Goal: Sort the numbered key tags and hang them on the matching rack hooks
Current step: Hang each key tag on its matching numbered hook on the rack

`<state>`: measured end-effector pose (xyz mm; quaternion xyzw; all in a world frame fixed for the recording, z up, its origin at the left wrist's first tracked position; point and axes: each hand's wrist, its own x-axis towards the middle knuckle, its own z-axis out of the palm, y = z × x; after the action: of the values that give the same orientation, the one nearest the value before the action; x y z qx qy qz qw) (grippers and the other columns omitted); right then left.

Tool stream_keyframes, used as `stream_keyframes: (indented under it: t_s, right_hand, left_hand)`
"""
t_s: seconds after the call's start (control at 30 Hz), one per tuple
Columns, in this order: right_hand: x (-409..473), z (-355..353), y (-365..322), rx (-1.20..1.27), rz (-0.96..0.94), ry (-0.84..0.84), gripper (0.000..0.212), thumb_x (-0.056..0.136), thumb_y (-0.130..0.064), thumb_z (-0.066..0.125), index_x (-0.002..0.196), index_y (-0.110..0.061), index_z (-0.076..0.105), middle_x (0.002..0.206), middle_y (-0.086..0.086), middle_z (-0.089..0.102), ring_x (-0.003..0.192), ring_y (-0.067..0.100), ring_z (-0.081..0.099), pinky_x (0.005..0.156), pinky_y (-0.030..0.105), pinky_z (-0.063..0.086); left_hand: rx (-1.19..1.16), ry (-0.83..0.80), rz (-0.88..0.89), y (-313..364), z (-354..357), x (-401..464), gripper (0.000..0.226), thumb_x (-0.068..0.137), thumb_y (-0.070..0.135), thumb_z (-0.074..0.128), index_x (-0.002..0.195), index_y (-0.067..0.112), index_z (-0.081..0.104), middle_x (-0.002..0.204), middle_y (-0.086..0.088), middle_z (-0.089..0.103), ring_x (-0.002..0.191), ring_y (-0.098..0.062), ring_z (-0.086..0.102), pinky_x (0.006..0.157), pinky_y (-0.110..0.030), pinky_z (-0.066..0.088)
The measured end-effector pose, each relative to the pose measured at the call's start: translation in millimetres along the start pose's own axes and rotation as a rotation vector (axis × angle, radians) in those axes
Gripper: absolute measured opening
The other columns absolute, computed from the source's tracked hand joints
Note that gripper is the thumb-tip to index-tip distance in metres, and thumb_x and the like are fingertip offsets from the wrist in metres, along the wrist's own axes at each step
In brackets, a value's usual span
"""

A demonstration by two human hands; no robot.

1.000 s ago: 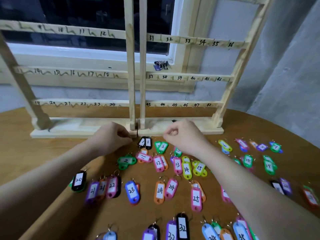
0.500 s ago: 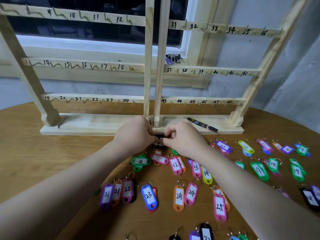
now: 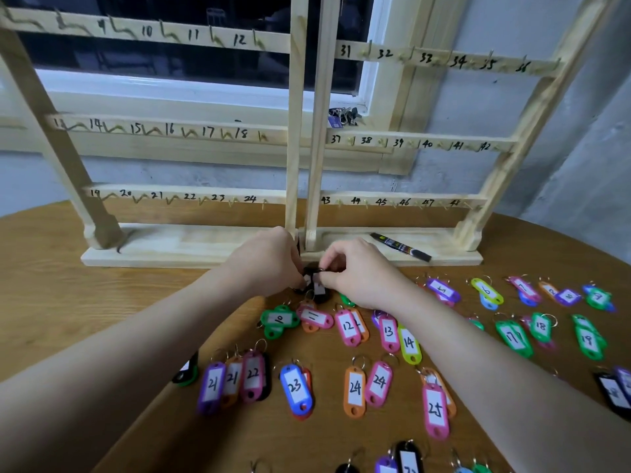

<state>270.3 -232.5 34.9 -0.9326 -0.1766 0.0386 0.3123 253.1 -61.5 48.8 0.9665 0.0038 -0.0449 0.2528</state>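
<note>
A wooden rack (image 3: pixel 297 138) with numbered hooks stands at the back of the round table; no tag hangs on any hook in view. Coloured numbered key tags lie in rows on the table, among them pink 12 (image 3: pixel 347 327), blue 23 (image 3: pixel 295 390) and pink 25 (image 3: pixel 435 411). My left hand (image 3: pixel 264 262) and my right hand (image 3: pixel 358 271) meet just in front of the rack's base. Between their fingertips they pinch a pair of black tags (image 3: pixel 316 283) with white labels. The numbers on those labels are hidden by my fingers.
A black marker (image 3: pixel 400 246) lies on the rack's base at the right. A bunch of keys (image 3: pixel 343 116) sits on the window sill behind the rack. The table edge curves away at the far right, near a grey wall.
Both hands have come together from either side onto the black tags in front of the rack base and now pinch them. My head has moved closer.
</note>
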Motion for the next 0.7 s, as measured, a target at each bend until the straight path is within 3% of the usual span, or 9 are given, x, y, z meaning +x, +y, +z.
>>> stream_keyframes:
  t_s: [0.13, 0.23, 0.33, 0.4, 0.5, 0.6, 0.7]
  right_hand:
    - [-3, -6, -4, 0.073, -0.037, 0.013, 0.017, 0.093, -0.026, 0.072, 0.082, -0.026, 0.058, 0.071, -0.013, 0.056, 0.054, -0.001, 0.048, 0.049, 0.016, 0.03]
    - [-8, -10, -6, 0.141, -0.053, 0.008, 0.017, 0.095, -0.022, 0.069, 0.084, -0.023, 0.057, 0.063, -0.012, 0.056, 0.046, -0.006, 0.049, 0.048, 0.011, 0.035]
    - [-11, -13, -7, 0.191, -0.044, 0.037, 0.01, 0.096, -0.024, 0.069, 0.088, -0.024, 0.062, 0.076, -0.01, 0.069, 0.061, -0.005, 0.059, 0.057, 0.013, 0.04]
    - [-13, -13, -6, 0.24, -0.027, 0.063, 0.008, 0.096, -0.024, 0.069, 0.089, -0.028, 0.067, 0.082, -0.01, 0.072, 0.078, 0.004, 0.066, 0.067, 0.021, 0.047]
    - [-18, -14, -6, 0.296, -0.012, 0.084, 0.009, 0.098, -0.024, 0.066, 0.095, -0.028, 0.074, 0.09, -0.013, 0.074, 0.09, 0.001, 0.066, 0.074, 0.019, 0.048]
    - [-21, -15, -4, 0.324, 0.0, 0.084, 0.014, 0.099, -0.024, 0.064, 0.101, -0.025, 0.078, 0.09, -0.015, 0.074, 0.085, -0.006, 0.064, 0.068, 0.011, 0.044]
    - [-24, -19, -4, 0.328, -0.014, 0.1, 0.014, 0.099, -0.024, 0.064, 0.095, -0.025, 0.078, 0.073, -0.015, 0.072, 0.066, -0.008, 0.062, 0.059, 0.006, 0.043]
  left_hand:
    - [-0.005, -0.095, -0.078, -4, -8, -2, 0.012, 0.075, 0.024, 0.087, 0.078, 0.016, 0.079, 0.074, -0.006, 0.073, 0.062, -0.019, 0.062, 0.049, -0.023, 0.042]
    - [0.014, -0.112, -0.107, -9, -14, -3, 0.012, 0.076, 0.023, 0.085, 0.082, 0.015, 0.081, 0.078, -0.006, 0.074, 0.069, -0.02, 0.065, 0.05, -0.022, 0.042]
    - [0.042, -0.103, -0.128, -14, -17, -5, 0.013, 0.079, 0.023, 0.083, 0.086, 0.013, 0.08, 0.083, -0.009, 0.075, 0.079, -0.024, 0.069, 0.054, -0.024, 0.046]
    - [0.048, -0.08, -0.125, -15, -16, -6, 0.02, 0.081, 0.03, 0.082, 0.087, 0.011, 0.08, 0.081, -0.009, 0.074, 0.076, -0.022, 0.068, 0.056, -0.026, 0.049]
    - [0.049, -0.023, -0.115, -12, -10, -6, 0.032, 0.077, 0.041, 0.084, 0.083, 0.01, 0.078, 0.073, -0.008, 0.072, 0.069, -0.02, 0.064, 0.057, -0.03, 0.048]
    - [0.058, -0.03, -0.103, -9, -7, -4, 0.029, 0.076, 0.038, 0.086, 0.085, 0.012, 0.077, 0.076, -0.005, 0.072, 0.072, -0.019, 0.066, 0.061, -0.032, 0.054]
    - [0.054, -0.099, -0.078, -10, -10, -7, 0.02, 0.082, 0.029, 0.082, 0.083, 0.011, 0.077, 0.079, -0.007, 0.073, 0.066, -0.016, 0.062, 0.054, -0.024, 0.044]
